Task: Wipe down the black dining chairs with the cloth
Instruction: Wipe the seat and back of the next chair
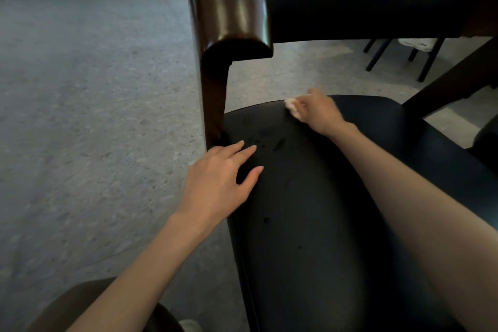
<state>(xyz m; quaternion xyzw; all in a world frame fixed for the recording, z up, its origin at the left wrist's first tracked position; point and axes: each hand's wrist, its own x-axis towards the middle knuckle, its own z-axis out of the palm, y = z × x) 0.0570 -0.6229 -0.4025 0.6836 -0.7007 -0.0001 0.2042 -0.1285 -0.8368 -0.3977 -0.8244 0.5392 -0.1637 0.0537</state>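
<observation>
Left hand [218, 179] flat, right hand [319, 114] clenched.

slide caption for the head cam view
Right hand holds a white cloth against the black chair seat; left hand rests open on its edge.

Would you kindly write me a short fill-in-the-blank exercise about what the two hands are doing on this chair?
1. The right hand grips a pale ____ at the far edge of the seat.
2. The left hand rests on the seat with straight fingers and holds ____.
3. The seat's colour is ____.

Missing words: cloth; nothing; black.
</observation>
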